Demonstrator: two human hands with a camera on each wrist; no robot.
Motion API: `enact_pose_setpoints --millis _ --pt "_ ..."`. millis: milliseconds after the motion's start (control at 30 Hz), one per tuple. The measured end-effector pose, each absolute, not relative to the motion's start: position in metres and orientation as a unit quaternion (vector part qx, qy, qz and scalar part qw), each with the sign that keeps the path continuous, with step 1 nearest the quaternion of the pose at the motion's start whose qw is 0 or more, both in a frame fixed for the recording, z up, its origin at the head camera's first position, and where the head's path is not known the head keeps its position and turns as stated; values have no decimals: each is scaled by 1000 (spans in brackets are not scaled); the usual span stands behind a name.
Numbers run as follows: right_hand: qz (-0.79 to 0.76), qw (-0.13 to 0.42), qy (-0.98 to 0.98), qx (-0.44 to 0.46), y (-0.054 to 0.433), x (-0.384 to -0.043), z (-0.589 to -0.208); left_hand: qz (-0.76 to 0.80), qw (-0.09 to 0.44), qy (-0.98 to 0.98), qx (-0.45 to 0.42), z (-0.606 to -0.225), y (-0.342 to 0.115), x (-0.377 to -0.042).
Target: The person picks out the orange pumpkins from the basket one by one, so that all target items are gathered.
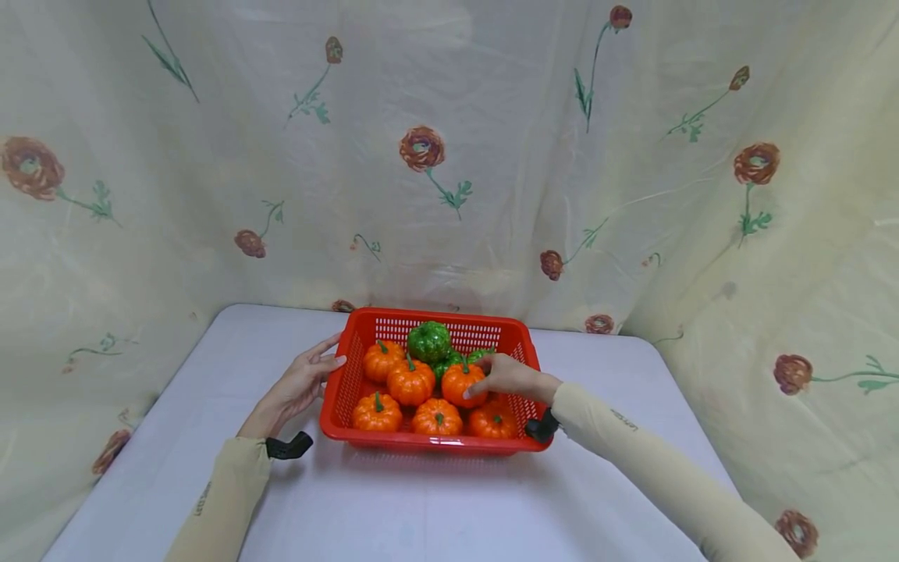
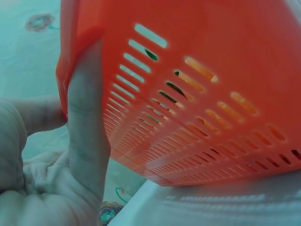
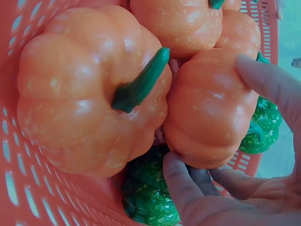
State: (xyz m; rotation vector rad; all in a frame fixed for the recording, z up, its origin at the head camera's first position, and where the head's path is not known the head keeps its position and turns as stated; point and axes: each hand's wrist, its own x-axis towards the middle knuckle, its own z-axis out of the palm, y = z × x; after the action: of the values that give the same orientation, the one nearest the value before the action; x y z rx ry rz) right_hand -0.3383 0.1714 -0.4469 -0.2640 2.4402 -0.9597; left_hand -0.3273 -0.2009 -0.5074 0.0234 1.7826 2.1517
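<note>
A red plastic basket (image 1: 435, 443) with slotted walls holds several small orange pumpkins (image 1: 410, 382) and green speckled pumpkins (image 1: 429, 342). At the basket's left end, my left hand (image 1: 298, 386) grips the rim. The left wrist view shows a finger (image 2: 87, 113) tucked under the rim lip (image 2: 82, 19). My right hand (image 1: 511, 375) reaches in over the right side and holds an orange pumpkin (image 1: 460, 384) near the middle. Thumb and fingers lie on opposite sides of that pumpkin (image 3: 207, 108) in the right wrist view. Its underside is hidden.
The basket stands on a white-covered table (image 1: 421, 499). Behind and beside the table hangs a cream curtain (image 1: 492, 195) printed with flowers. A large orange pumpkin (image 3: 84, 89) and a dark green one (image 3: 148, 188) lie close to the right fingers.
</note>
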Motion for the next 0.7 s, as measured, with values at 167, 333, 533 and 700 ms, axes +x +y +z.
enact_pose_setpoints --millis 167,333,533,700 --pt "-351 245 899 -90 171 -337 -447 763 172 623 9 -509 -201 -326" --pt "-360 247 895 -91 174 -336 -451 761 177 625 7 -511 -201 -323" --pt "-382 236 888 -100 182 -334 -449 762 179 622 14 -511 -201 -323" --pt "-402 228 880 -108 191 -331 -442 763 171 623 21 -509 -202 -325"
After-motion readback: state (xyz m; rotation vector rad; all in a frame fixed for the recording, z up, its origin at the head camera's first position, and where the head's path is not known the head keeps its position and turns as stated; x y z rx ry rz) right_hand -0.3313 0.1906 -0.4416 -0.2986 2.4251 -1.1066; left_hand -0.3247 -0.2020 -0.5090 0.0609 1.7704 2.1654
